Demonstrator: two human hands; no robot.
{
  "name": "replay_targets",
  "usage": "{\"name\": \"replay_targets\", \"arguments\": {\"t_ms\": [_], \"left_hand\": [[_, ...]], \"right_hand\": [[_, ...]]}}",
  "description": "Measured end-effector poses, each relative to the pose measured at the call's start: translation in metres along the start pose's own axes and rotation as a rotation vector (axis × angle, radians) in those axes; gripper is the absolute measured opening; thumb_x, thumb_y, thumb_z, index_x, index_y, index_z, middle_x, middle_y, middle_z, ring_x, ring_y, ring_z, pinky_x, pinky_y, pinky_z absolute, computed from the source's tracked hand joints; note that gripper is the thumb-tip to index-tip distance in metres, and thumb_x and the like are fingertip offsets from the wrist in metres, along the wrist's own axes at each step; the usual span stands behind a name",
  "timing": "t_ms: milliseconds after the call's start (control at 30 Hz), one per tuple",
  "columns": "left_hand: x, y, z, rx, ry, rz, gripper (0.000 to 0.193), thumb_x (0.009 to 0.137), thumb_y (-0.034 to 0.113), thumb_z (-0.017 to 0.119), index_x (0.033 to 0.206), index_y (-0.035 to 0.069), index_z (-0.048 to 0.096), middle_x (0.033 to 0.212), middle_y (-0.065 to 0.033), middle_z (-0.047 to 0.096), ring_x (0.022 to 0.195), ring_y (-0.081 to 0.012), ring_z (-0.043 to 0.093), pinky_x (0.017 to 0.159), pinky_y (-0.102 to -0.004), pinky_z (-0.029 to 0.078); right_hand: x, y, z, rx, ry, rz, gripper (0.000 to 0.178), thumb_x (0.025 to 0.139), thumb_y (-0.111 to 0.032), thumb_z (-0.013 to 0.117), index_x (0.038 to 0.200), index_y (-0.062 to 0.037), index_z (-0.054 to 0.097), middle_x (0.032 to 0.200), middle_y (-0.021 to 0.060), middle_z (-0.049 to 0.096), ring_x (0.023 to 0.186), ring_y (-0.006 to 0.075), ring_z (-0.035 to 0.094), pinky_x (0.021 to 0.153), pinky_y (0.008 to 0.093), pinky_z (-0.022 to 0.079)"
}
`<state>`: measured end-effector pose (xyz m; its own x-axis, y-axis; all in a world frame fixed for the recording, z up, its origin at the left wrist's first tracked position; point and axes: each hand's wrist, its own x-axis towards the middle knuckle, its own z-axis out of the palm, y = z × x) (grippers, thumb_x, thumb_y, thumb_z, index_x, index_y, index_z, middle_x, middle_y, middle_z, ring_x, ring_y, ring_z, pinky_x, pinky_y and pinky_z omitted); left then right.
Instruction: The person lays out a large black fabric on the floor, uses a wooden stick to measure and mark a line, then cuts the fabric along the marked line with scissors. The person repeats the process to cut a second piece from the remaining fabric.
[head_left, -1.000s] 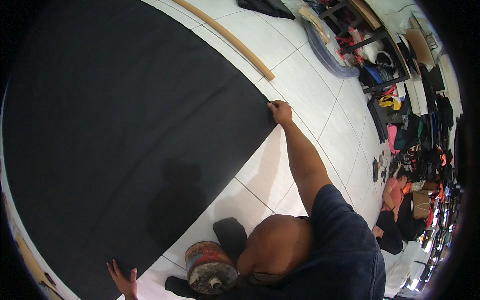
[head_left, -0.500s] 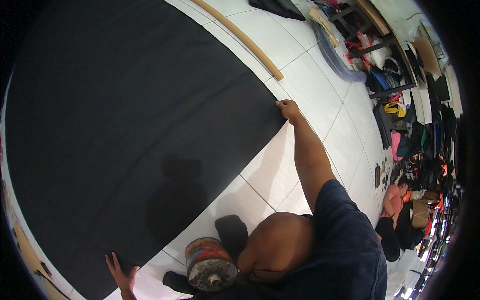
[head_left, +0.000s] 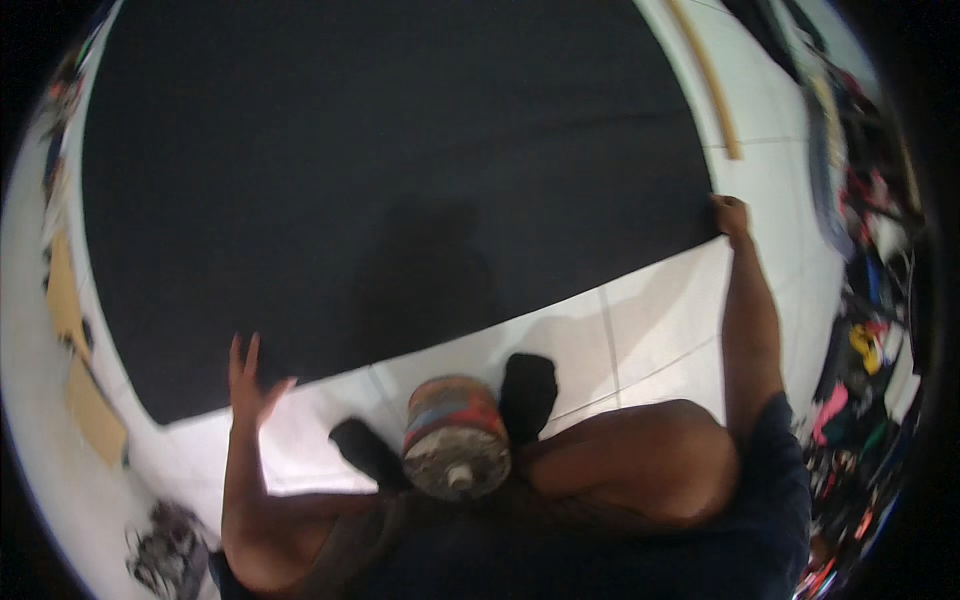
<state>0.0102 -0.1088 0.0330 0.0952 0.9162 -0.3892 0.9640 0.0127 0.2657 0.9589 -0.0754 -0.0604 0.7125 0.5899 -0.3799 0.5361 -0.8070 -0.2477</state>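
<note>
At the far left, a strip of clutter runs along a pale surface, with flat brown cardboard below it and a dark tangled heap near the bottom. Next comes the left hand, fingers spread wide and thumb out, over the near edge of the black cloth; it has hold of nothing, and I cannot tell how firmly it presses. The cloth lies spread over the white tiled floor, filling the upper middle, with a faint crease toward its right side and a shadow across it. Its near edge slants up to the right. Below that edge, a round, stained can stands between two dark-covered feet, a bare bent knee to its right. The right hand is curled closed on the cloth's near right corner. Beyond lie a long tan pole and, along the right side, heaped mixed goods, pink, yellow and dark.
</note>
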Motion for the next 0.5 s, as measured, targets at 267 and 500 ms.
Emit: {"name": "replay_targets", "arguments": {"t_ms": [267, 500], "left_hand": [[-0.017, -0.006, 0.008, 0.028, 0.023, -0.091, 0.101, 0.068, 0.046, 0.087, 0.153, 0.022, 0.039, 0.163, -0.0172, 0.021, 0.148, -0.0403, 0.026, 0.117, -0.0492, 0.034], [-0.024, -0.04, 0.055, 0.111, 0.235, 0.113, 0.093, 0.077, 0.061, 0.075, 0.151, 0.016, 0.042, 0.16, -0.0271, 0.024, 0.145, -0.0486, 0.027, 0.117, -0.059, 0.026]], "right_hand": [[-0.102, -0.15, -0.004, -0.605, 0.243, -0.426, 0.039, 0.097, -0.033, 0.061, 0.126, -0.0056, 0.059, 0.125, 0.0164, 0.062, 0.114, 0.0349, 0.063, 0.094, 0.0461, 0.051], [-0.374, -0.271, 0.056, -0.267, -0.507, -1.571, 0.035, 0.085, -0.024, 0.075, 0.117, -0.0111, 0.067, 0.105, 0.0093, 0.067, 0.095, 0.0305, 0.065, 0.084, 0.0444, 0.052]]}}
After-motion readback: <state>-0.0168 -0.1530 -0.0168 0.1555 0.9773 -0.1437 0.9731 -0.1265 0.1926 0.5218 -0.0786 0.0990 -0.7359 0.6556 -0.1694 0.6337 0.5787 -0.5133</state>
